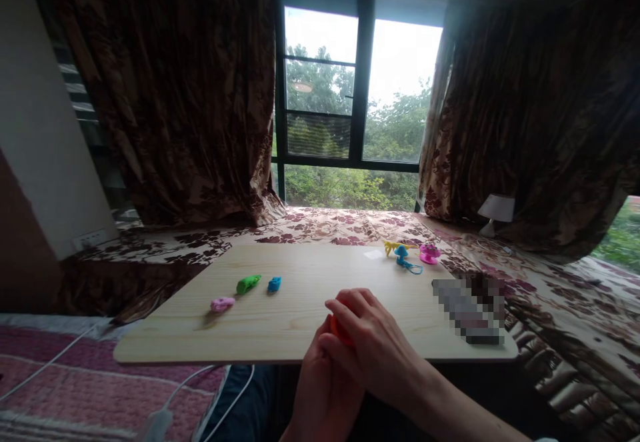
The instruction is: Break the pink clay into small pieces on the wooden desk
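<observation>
Cupped together at the table's front edge, my hands enclose a lump of orange-red modelling clay, of which only a small part shows. My right hand lies over the top with its fingers curled around it. From below and the left, my left hand closes on the same lump, its fingers mostly hidden. Left of them on the table are a green clay piece, a small blue piece and a light pink piece.
The pale wooden table has a blue mushroom shape, a yellow piece and a pink piece at its far right. A blurred-out object lies on the right. A white lamp stands beyond.
</observation>
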Tool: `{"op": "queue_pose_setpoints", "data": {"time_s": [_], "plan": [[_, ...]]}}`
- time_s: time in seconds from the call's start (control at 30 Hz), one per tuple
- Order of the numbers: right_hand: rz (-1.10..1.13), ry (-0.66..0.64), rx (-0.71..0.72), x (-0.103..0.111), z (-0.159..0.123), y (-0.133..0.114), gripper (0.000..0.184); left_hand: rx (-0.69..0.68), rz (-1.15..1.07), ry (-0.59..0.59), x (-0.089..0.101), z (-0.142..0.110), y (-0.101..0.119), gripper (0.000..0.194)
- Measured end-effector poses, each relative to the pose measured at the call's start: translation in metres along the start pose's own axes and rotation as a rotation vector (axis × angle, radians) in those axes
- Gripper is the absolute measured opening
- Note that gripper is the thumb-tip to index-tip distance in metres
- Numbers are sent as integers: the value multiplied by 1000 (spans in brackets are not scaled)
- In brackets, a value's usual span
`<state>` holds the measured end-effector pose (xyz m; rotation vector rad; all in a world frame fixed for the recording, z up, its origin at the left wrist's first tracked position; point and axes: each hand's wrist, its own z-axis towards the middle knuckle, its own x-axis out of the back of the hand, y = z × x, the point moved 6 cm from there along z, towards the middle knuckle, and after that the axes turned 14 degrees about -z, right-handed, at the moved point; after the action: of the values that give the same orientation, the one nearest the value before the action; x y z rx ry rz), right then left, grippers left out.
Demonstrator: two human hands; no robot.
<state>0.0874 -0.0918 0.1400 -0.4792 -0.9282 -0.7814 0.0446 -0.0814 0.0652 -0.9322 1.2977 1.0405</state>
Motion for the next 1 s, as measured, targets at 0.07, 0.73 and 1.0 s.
{"op": "queue_pose_setpoints", "data": {"time_s": [0.07, 0.73, 1.0], "plan": [[21, -23, 25, -2, 2, 1, 31, 23, -50, 8, 0, 1, -1, 23], [428, -121, -40, -7, -23, 43, 74, 149, -20, 59, 16, 3, 2, 35], [155, -142, -18, 4, -18, 35, 73, 73, 0, 55, 18, 9, 1, 26]]}}
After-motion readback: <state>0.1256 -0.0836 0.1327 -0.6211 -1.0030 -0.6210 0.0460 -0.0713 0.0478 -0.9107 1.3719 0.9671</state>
